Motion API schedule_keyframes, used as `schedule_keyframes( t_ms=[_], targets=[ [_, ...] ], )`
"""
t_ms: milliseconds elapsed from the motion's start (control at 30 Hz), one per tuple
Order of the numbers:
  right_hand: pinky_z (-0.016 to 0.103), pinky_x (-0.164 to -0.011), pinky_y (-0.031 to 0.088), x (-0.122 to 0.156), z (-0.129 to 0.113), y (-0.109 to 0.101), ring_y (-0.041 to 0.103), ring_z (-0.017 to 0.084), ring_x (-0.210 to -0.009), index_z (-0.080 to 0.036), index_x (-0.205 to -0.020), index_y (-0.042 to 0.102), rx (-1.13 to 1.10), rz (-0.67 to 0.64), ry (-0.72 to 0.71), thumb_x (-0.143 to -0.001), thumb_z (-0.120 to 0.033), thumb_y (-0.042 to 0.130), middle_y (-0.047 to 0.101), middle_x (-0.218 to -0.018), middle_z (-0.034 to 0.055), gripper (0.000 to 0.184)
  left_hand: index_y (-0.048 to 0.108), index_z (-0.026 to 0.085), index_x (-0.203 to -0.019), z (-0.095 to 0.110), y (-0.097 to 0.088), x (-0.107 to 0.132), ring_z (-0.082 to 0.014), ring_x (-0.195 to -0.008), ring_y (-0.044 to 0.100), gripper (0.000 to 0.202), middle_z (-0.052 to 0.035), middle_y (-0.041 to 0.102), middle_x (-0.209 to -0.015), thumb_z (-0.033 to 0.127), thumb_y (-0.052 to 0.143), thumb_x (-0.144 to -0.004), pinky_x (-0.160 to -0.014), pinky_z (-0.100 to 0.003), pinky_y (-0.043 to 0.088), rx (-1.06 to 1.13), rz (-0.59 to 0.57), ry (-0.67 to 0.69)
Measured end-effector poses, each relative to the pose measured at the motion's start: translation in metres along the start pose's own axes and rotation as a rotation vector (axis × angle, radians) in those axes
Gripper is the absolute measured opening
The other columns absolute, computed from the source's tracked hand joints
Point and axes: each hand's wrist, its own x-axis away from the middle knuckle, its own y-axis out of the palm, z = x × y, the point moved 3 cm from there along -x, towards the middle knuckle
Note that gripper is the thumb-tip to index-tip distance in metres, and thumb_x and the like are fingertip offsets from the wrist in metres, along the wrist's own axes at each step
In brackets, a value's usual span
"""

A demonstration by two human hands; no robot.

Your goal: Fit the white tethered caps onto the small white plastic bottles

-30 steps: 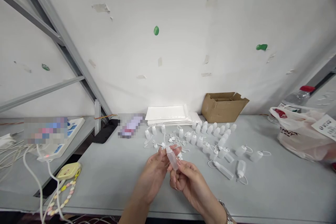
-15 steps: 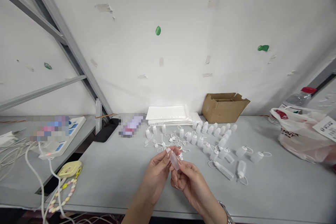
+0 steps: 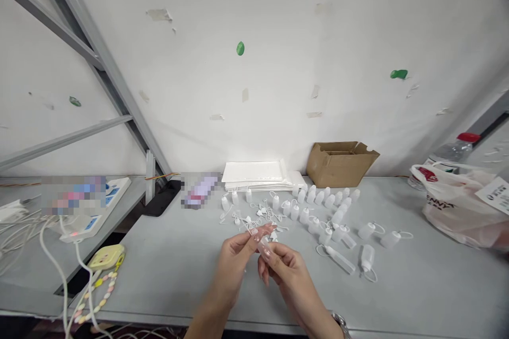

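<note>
Between my two hands is a small translucent squeeze bottle, tilted and mostly covered by fingers. My left hand pinches its upper, white end. My right hand grips the body from the other side, thumb along it. Just beyond my fingers lies a loose pile of white caps with thin straps. To the right stand several capped bottles in a slanting row, and a few others, such as this bottle, lie on their sides. Several bottles without strapped caps stand behind them.
A brown cardboard box and a stack of white packets stand against the wall. On the right is a plastic bag beside a red-capped bottle. A black phone, power strip, cables and yellow case are left.
My fingers have closed further around the bottle, hiding more of it. My left fingers now reach across its top, and the right thumb has shifted up along the body.
</note>
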Motion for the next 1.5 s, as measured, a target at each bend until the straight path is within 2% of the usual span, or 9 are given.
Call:
schedule_keyframes(
  t_ms=[100, 200, 267, 400, 533, 767, 1267, 1400, 1500],
  targets=[
    [0.022, -0.046, 0.029, 0.001, -0.002, -0.003, 0.039, 0.006, -0.044, -0.013, -0.067, 0.062, -0.02, 0.002, 0.036, -0.075, -0.043, 0.062, 0.051, -0.052, -0.0017, 0.031, 0.068, 0.018, -0.1, 0.003, -0.002, 0.001, -0.0251, -0.11, 0.053, 0.033, -0.009, 0.066, -0.109, 0.039, 0.056, -0.077, -0.1, -0.038, 0.033, -0.093, -0.062, 0.017],
    [0.022, -0.046, 0.028, 0.0, -0.01, -0.01, 0.037, 0.006, -0.043, -0.013, -0.071, 0.064, -0.043, 0.032, 0.037, -0.076, -0.043, 0.061, 0.051, -0.051, -0.002, 0.031, 0.065, 0.019, -0.105, 0.006, -0.019, -0.007, -0.0244, -0.106, 0.056, 0.037, -0.0097, 0.063, -0.115, 0.041, 0.053, -0.079, -0.094, -0.036, 0.038, -0.147, -0.112, 0.029],
    [0.022, -0.048, 0.03, -0.001, -0.017, -0.018, 0.038, 0.007, -0.046, -0.013, -0.074, 0.065, -0.035, 0.098, 0.0, -0.077, -0.042, 0.061, 0.051, -0.052, -0.0019, 0.029, 0.063, 0.021, -0.108, 0.004, -0.041, -0.016, -0.0237, -0.1, 0.058, 0.039, -0.0098, 0.061, -0.117, 0.043, 0.052, -0.078, -0.085, -0.034, 0.042, -0.216, 0.046, 0.066],
    [0.022, -0.053, 0.033, -0.003, -0.023, -0.027, 0.039, 0.008, -0.05, -0.015, -0.077, 0.066, -0.028, 0.201, -0.028, -0.075, -0.042, 0.063, 0.052, -0.055, -0.0017, 0.028, 0.066, 0.02, -0.092, -0.011, -0.074, -0.036, -0.0226, -0.083, 0.059, 0.032, -0.0083, 0.064, -0.097, 0.038, 0.063, -0.067, -0.074, -0.033, 0.043, -0.672, 0.45, 0.133],
    [0.022, -0.054, 0.033, -0.003, -0.02, -0.023, 0.039, 0.008, -0.051, -0.015, -0.076, 0.066, 0.02, 0.186, -0.022, -0.076, -0.043, 0.061, 0.051, -0.055, -0.0018, 0.029, 0.066, 0.021, -0.09, -0.03, -0.073, -0.05, -0.0204, -0.072, 0.058, 0.024, -0.0057, 0.064, -0.087, 0.033, 0.059, -0.07, -0.068, -0.031, 0.041, -0.917, 0.45, 0.11],
    [0.023, -0.058, 0.035, -0.004, -0.01, -0.02, 0.041, 0.009, -0.052, -0.016, -0.068, 0.063, 0.079, 0.151, -0.025, -0.077, -0.043, 0.06, 0.051, -0.056, -0.0023, 0.029, 0.068, 0.023, -0.076, -0.028, -0.066, -0.058, -0.02, -0.074, 0.057, 0.019, -0.0056, 0.065, -0.084, 0.028, 0.05, -0.077, -0.065, -0.029, 0.037, -1.113, 0.413, 0.129],
    [0.025, -0.057, 0.037, -0.004, -0.005, -0.026, 0.045, 0.012, -0.054, -0.016, -0.078, 0.066, 0.221, 0.187, -0.05, -0.076, -0.047, 0.059, 0.053, -0.058, -0.001, 0.032, 0.066, 0.021, -0.067, -0.021, -0.068, -0.052, -0.0201, -0.074, 0.058, 0.016, -0.005, 0.066, -0.076, 0.033, 0.057, -0.071, -0.07, -0.031, 0.042, -0.813, 0.467, 0.206],
    [0.026, -0.057, 0.039, -0.003, -0.005, -0.027, 0.047, 0.013, -0.056, -0.016, -0.081, 0.065, 0.324, 0.219, -0.093, -0.072, -0.049, 0.062, 0.055, -0.061, 0.0, 0.034, 0.065, 0.018, -0.077, -0.011, -0.057, -0.038, -0.0209, -0.087, 0.06, 0.022, -0.008, 0.069, -0.09, 0.038, 0.059, -0.071, -0.075, -0.03, 0.043, -0.391, 0.399, 0.159],
    [0.027, -0.062, 0.041, 0.0, -0.003, -0.024, 0.05, 0.015, -0.061, -0.018, -0.085, 0.064, 0.469, 0.257, -0.15, -0.074, -0.045, 0.061, 0.059, -0.067, 0.0012, 0.029, 0.063, 0.016, -0.08, -0.005, -0.042, -0.026, -0.0207, -0.084, 0.062, 0.027, -0.0094, 0.07, -0.086, 0.041, 0.061, -0.071, -0.073, -0.03, 0.043, -0.134, 0.325, 0.058]
  ],
)
